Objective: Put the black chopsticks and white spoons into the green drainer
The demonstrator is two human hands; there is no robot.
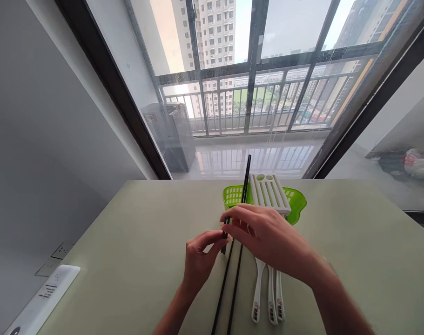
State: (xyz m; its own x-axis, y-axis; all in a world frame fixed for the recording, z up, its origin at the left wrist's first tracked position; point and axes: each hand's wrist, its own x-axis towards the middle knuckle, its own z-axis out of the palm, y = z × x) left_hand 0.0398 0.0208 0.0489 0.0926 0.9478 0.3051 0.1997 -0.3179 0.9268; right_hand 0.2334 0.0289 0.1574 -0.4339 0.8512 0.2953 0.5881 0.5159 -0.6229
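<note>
My left hand (201,260) is closed, its thumb and fingertips pinching dark chopsticks (225,234) whose short ends show at the fingers. My right hand (260,228) reaches across from the right, and its thumb and fingertips close on the same chopsticks. Below my hands, two long black chopsticks (226,279) run toward the table's near edge. More black chopstick length (247,174) rises beyond my right hand, which hides how these pieces connect. Several white spoons (256,298) lie with handles toward me, their upper parts hidden under my right hand and forearm.
A green perforated basket (295,204) stands behind my right hand, with a white slotted holder (270,193) at it. The pale table (135,260) ends at a glass door. At the left lies a white power strip (54,288), beside the wall.
</note>
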